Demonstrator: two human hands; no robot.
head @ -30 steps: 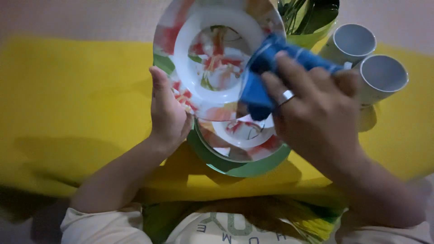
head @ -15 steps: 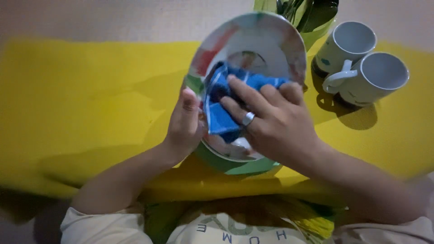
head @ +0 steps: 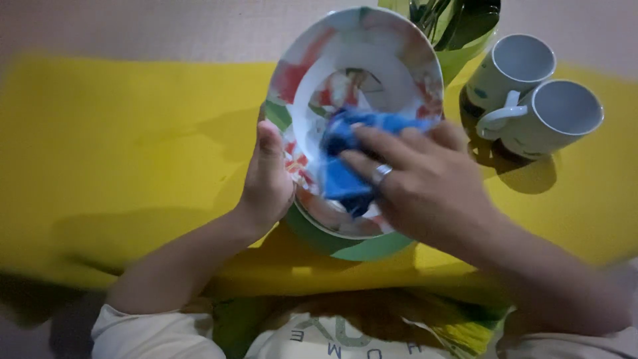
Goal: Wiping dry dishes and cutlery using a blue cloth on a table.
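A deep white plate [head: 372, 46] with red and green flower print is tilted up over the yellow cloth. My left hand [head: 267, 179] grips its left rim. My right hand [head: 425, 183], with a silver ring on one finger, presses a blue cloth [head: 342, 159] against the plate's inner well. Under the raised plate lies another plate with a green rim [head: 352, 247], partly hidden.
Two white mugs [head: 512, 66] [head: 558, 116] stand side by side at the right on the yellow tablecloth [head: 119, 146]. A green holder with dark cutlery [head: 458, 26] stands behind the plate. The bare tabletop runs along the far edge.
The blue cloth and my right hand slid from the plate's right rim down into its well, then shifted slightly right. The plate moved right and tilted.
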